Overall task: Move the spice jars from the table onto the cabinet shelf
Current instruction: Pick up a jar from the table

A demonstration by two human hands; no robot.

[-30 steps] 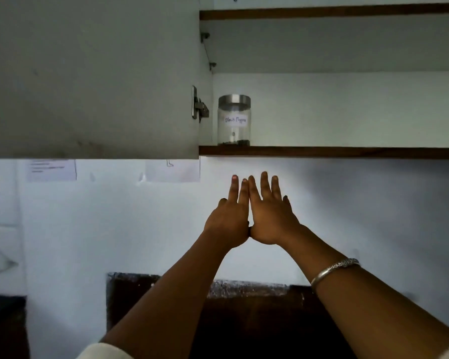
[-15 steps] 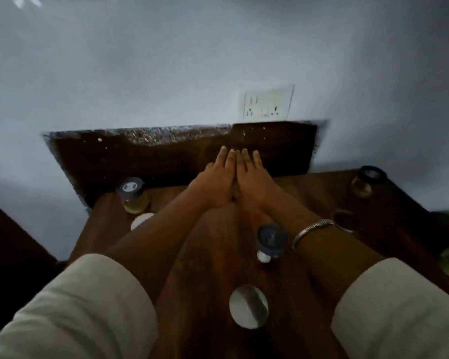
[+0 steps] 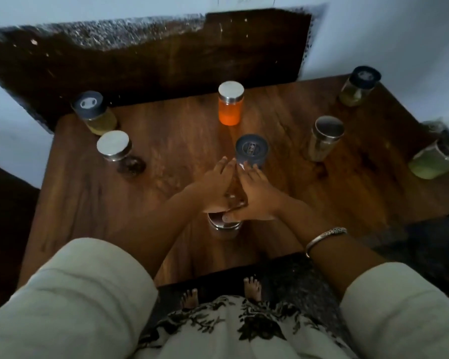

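Observation:
Several spice jars stand on the wooden table [image 3: 166, 203]. My left hand [image 3: 213, 185] and my right hand [image 3: 257, 195] are stretched out side by side, palms down and fingers straight, low over the table's middle. Their fingertips reach the dark-lidded jar [image 3: 252, 151], and its glass body shows in the gap between them. I cannot tell whether they touch it. A steel-lidded jar [image 3: 224, 224] sits just under my thumbs. An orange jar [image 3: 230, 107] stands further back. The cabinet shelf is out of view.
At the left stand a dark-lidded yellow jar [image 3: 94, 112] and a steel-lidded jar [image 3: 114, 146]. At the right are a steel jar [image 3: 324, 138], a dark-lidded jar [image 3: 358, 86] in the far corner and a green jar [image 3: 436, 161] at the edge. A dark board leans against the wall behind.
My view has dropped from the cabinet shelf with its one jar to the table. Both hands came down together and now sit low by the dark-lidded jar.

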